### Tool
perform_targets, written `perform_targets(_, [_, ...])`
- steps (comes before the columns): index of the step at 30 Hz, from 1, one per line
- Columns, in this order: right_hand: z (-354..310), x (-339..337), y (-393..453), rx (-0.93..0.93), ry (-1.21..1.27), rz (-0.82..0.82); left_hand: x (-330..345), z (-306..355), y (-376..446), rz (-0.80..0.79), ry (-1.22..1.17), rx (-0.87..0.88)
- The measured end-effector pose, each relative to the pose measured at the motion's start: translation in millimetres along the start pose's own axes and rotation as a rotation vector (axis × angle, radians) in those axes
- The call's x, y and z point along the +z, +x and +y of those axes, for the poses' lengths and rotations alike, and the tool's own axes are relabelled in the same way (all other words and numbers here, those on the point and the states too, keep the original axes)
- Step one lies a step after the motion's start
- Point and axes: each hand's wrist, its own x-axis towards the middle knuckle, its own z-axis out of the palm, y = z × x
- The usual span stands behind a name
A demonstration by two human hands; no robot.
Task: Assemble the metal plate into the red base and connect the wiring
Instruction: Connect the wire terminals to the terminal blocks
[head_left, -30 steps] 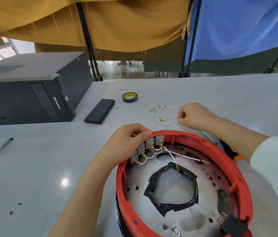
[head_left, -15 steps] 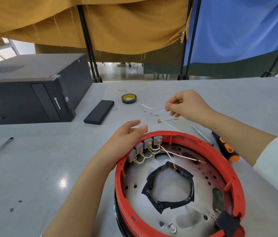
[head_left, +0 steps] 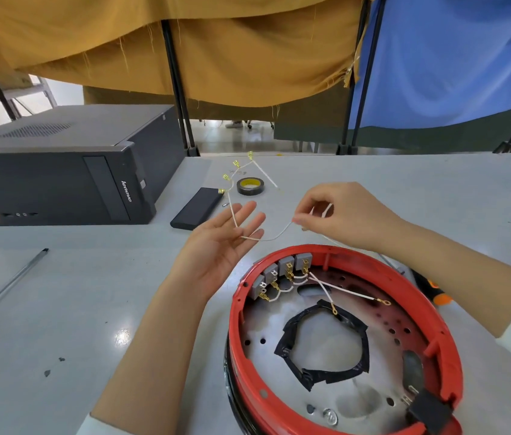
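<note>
The round red plastic base [head_left: 339, 340] sits on the grey desk [head_left: 59, 309] with the perforated metal plate [head_left: 326, 337] seated inside. Above its far rim, the right hand [head_left: 342, 215] pinches a thin white wire harness with brass terminals [head_left: 232, 202]. The left hand [head_left: 222, 243] is open, palm up, the harness draped over its fingers [head_left: 247, 218].

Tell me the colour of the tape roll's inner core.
Yellow inside the black tape roll, seen in the head view.

Left hand [head_left: 222, 243] spread palm-up; right hand [head_left: 342, 215] pinching, both hands raised.
</note>
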Motion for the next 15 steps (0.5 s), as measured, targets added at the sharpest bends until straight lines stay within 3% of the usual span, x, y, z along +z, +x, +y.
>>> perform_targets(3, [-3,-9,3,0.069,0.141,0.285,4,-1,-3,-0.082,0.118,0.062])
perform_targets(5, [-6,-15,9,0.117,0.162,0.381,7,-3,-6,-0.107,0.2,0.096])
perform_targets(7, [-10,-20,14,0.142,0.144,0.344,11,-6,-8,-0.12,0.261,0.123])
perform_targets(11, [-20,-26,19,0.21,0.348,0.139,16,-8,-10,-0.108,0.32,0.168])
perform_targets(15, [-27,-20,18,0.166,0.426,0.076,16,-9,-12,-0.132,0.369,0.177])
